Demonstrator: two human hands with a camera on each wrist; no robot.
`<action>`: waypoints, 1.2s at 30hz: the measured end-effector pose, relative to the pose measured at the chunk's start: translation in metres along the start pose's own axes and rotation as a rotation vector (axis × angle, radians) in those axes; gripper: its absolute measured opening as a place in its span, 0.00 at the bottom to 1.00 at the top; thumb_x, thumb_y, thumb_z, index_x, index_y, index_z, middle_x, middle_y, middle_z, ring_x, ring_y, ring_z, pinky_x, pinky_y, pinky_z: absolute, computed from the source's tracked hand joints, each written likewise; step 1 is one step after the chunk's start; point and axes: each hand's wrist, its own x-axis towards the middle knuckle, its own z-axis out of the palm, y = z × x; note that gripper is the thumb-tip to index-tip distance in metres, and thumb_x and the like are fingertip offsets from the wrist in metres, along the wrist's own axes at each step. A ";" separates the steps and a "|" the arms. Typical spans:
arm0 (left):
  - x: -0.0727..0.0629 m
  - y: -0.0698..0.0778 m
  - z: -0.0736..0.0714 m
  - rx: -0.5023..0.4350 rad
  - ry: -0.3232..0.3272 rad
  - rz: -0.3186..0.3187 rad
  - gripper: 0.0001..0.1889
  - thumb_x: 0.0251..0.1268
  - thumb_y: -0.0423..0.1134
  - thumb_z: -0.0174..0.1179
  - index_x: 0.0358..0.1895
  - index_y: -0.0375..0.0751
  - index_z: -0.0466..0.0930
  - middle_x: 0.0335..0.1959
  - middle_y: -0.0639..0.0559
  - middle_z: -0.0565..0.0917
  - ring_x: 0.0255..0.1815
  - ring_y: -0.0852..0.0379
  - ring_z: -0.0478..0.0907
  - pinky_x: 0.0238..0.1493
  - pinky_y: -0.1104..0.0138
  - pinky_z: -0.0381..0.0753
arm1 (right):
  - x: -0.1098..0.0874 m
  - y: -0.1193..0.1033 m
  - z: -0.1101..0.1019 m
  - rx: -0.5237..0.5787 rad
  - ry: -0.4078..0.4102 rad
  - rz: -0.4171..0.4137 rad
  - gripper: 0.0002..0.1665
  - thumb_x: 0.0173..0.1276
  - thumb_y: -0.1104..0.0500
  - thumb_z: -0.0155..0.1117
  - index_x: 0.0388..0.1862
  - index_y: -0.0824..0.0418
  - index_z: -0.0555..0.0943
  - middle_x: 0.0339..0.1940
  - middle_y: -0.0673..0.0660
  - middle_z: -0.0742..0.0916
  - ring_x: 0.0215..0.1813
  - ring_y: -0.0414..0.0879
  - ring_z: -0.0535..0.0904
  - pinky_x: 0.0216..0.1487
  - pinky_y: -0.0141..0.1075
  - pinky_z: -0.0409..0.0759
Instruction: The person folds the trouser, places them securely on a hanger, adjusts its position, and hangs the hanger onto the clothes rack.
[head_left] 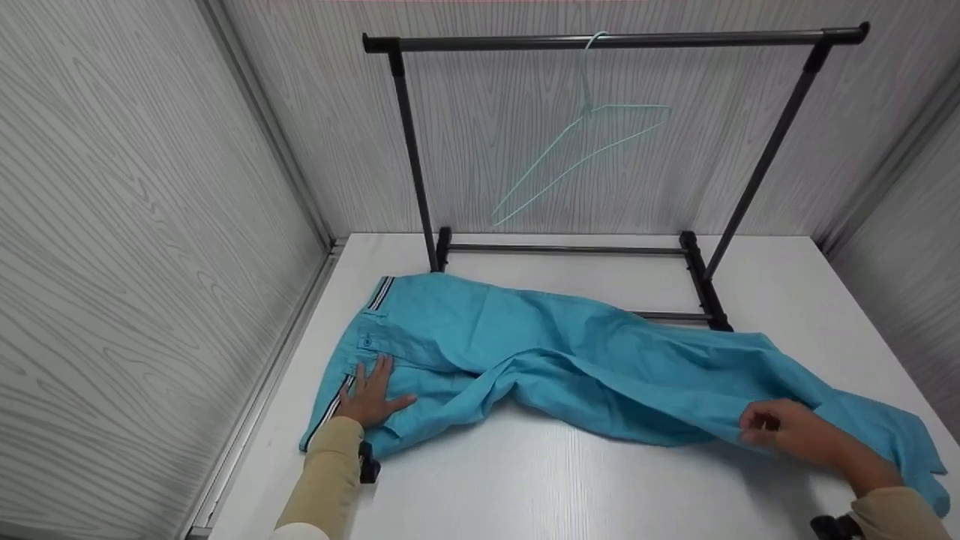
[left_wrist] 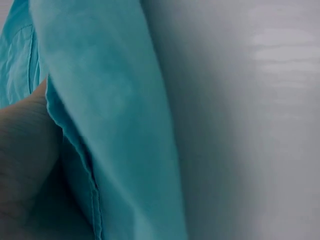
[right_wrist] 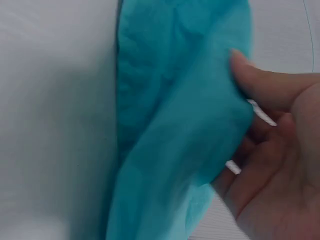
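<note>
A pair of turquoise trousers (head_left: 517, 322) lies sideways across the white table, waistband at the left and legs stretching right. My left hand (head_left: 371, 397) rests with spread fingers on the front near the button and the striped waistband lining. In the left wrist view, a fold of the trousers (left_wrist: 110, 110) covers part of that hand. Over at the right, my right hand (head_left: 795, 435) pinches the near trouser leg between thumb and fingers. The right wrist view shows the thumb (right_wrist: 250, 75) on one side of the cloth, fingers behind it, and the leg (right_wrist: 180, 130) raised in a fold.
Behind the trousers stands a black garment rack (head_left: 525, 43), its base partly under the cloth. A thin mint-green hanger (head_left: 551, 146) hangs from its top bar. Grey wood-patterned walls enclose the white table (head_left: 525, 487) at the left, back and right.
</note>
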 end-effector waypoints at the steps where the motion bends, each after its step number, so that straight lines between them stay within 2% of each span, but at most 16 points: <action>1: 0.000 0.000 -0.001 0.000 0.005 0.004 0.48 0.60 0.62 0.55 0.74 0.38 0.42 0.74 0.39 0.43 0.71 0.33 0.30 0.59 0.33 0.34 | -0.004 0.001 0.001 0.025 -0.076 -0.003 0.07 0.66 0.57 0.60 0.36 0.61 0.78 0.29 0.50 0.79 0.31 0.38 0.72 0.30 0.32 0.71; 4: 0.000 -0.001 -0.002 -0.002 0.008 0.008 0.49 0.59 0.62 0.55 0.74 0.38 0.42 0.74 0.39 0.42 0.71 0.33 0.30 0.60 0.33 0.34 | -0.009 0.001 0.003 0.110 -0.241 0.055 0.09 0.68 0.58 0.57 0.39 0.64 0.79 0.31 0.52 0.81 0.31 0.39 0.74 0.30 0.32 0.72; 6: 0.001 -0.002 -0.002 -0.002 0.002 0.005 0.49 0.59 0.62 0.55 0.74 0.38 0.41 0.74 0.39 0.42 0.71 0.33 0.30 0.60 0.33 0.33 | -0.007 0.001 0.003 0.146 -0.276 0.098 0.13 0.70 0.57 0.55 0.41 0.67 0.79 0.31 0.55 0.81 0.31 0.42 0.77 0.30 0.34 0.75; 7: 0.001 -0.003 -0.001 0.002 -0.004 0.001 0.49 0.60 0.63 0.54 0.74 0.38 0.40 0.74 0.39 0.41 0.71 0.33 0.29 0.60 0.33 0.33 | -0.005 0.000 0.002 0.132 -0.255 0.117 0.15 0.71 0.57 0.54 0.42 0.68 0.78 0.31 0.56 0.81 0.30 0.45 0.77 0.30 0.35 0.76; 9: 0.002 -0.005 0.000 0.000 -0.013 -0.006 0.50 0.59 0.64 0.54 0.74 0.39 0.39 0.74 0.40 0.40 0.71 0.33 0.28 0.60 0.33 0.32 | 0.001 0.000 0.002 0.067 -0.151 0.179 0.17 0.71 0.56 0.53 0.46 0.70 0.77 0.32 0.57 0.81 0.31 0.48 0.78 0.31 0.38 0.77; 12: 0.002 -0.005 0.001 -0.005 -0.017 -0.009 0.51 0.59 0.65 0.53 0.74 0.41 0.38 0.75 0.41 0.39 0.71 0.34 0.27 0.60 0.34 0.32 | 0.009 0.004 0.003 -0.137 0.025 0.256 0.20 0.66 0.58 0.59 0.50 0.72 0.74 0.35 0.63 0.81 0.35 0.53 0.78 0.34 0.45 0.77; 14: 0.003 -0.004 0.002 0.002 -0.015 -0.011 0.51 0.58 0.66 0.53 0.74 0.41 0.38 0.75 0.42 0.39 0.71 0.34 0.27 0.60 0.34 0.32 | 0.011 0.011 0.008 -0.271 0.078 0.319 0.28 0.61 0.57 0.66 0.54 0.74 0.71 0.41 0.70 0.78 0.41 0.59 0.76 0.40 0.52 0.76; 16: 0.003 -0.003 0.002 0.011 -0.012 -0.011 0.51 0.58 0.66 0.53 0.74 0.40 0.39 0.75 0.41 0.40 0.71 0.33 0.28 0.60 0.33 0.33 | 0.011 0.018 0.014 -0.355 0.091 0.362 0.38 0.56 0.56 0.70 0.57 0.77 0.66 0.46 0.78 0.72 0.46 0.69 0.70 0.44 0.61 0.71; 19: 0.003 -0.003 0.000 0.027 -0.009 -0.013 0.52 0.57 0.66 0.54 0.74 0.39 0.40 0.74 0.41 0.42 0.71 0.33 0.29 0.60 0.33 0.34 | 0.008 0.028 0.021 -0.373 0.078 0.439 0.55 0.52 0.44 0.72 0.62 0.81 0.56 0.52 0.86 0.61 0.51 0.81 0.58 0.48 0.70 0.61; 22: 0.002 -0.006 -0.001 0.014 -0.022 -0.016 0.53 0.56 0.66 0.55 0.74 0.38 0.39 0.74 0.40 0.41 0.71 0.33 0.28 0.59 0.33 0.33 | 0.004 0.039 0.018 -0.273 0.033 0.512 0.68 0.51 0.34 0.67 0.64 0.83 0.45 0.57 0.90 0.52 0.56 0.85 0.48 0.52 0.71 0.55; 24: 0.002 -0.014 0.001 0.000 -0.031 -0.011 0.55 0.55 0.68 0.54 0.74 0.39 0.37 0.74 0.40 0.39 0.71 0.33 0.26 0.59 0.32 0.31 | 0.001 0.048 0.014 -0.205 -0.010 0.546 0.74 0.51 0.29 0.64 0.65 0.84 0.38 0.58 0.91 0.48 0.59 0.84 0.45 0.55 0.71 0.51; 26: 0.002 -0.019 0.002 -0.013 -0.047 -0.009 0.56 0.54 0.69 0.54 0.74 0.38 0.36 0.74 0.39 0.38 0.70 0.32 0.25 0.58 0.32 0.30 | -0.001 0.056 0.010 -0.158 -0.027 0.554 0.76 0.52 0.29 0.62 0.64 0.84 0.32 0.59 0.91 0.45 0.60 0.83 0.42 0.56 0.70 0.50; 28: 0.000 -0.019 -0.001 -0.023 -0.058 -0.015 0.57 0.53 0.69 0.54 0.74 0.37 0.36 0.74 0.38 0.38 0.70 0.32 0.25 0.57 0.32 0.30 | -0.003 0.063 0.008 -0.136 0.003 0.530 0.76 0.54 0.30 0.61 0.64 0.82 0.28 0.59 0.90 0.44 0.60 0.83 0.42 0.55 0.71 0.50; 30: -0.002 -0.020 -0.004 -0.026 -0.061 -0.023 0.57 0.52 0.70 0.55 0.74 0.37 0.35 0.74 0.37 0.38 0.70 0.31 0.25 0.57 0.32 0.30 | -0.003 0.069 0.007 -0.140 0.067 0.484 0.75 0.55 0.32 0.62 0.65 0.80 0.26 0.59 0.90 0.44 0.59 0.84 0.43 0.54 0.71 0.52; 33: -0.007 -0.011 -0.011 -0.027 -0.079 -0.059 0.57 0.54 0.67 0.56 0.73 0.34 0.36 0.73 0.35 0.38 0.70 0.31 0.27 0.58 0.31 0.31 | -0.001 0.075 0.005 -0.122 0.179 0.418 0.73 0.57 0.35 0.63 0.67 0.75 0.23 0.60 0.89 0.41 0.60 0.83 0.41 0.53 0.72 0.51; 36: -0.009 -0.012 -0.013 -0.023 -0.091 -0.083 0.56 0.55 0.66 0.56 0.73 0.34 0.35 0.73 0.35 0.37 0.70 0.31 0.27 0.58 0.31 0.33 | 0.006 0.078 0.000 -0.082 0.273 0.395 0.72 0.59 0.36 0.62 0.68 0.69 0.20 0.62 0.87 0.35 0.62 0.83 0.36 0.53 0.73 0.49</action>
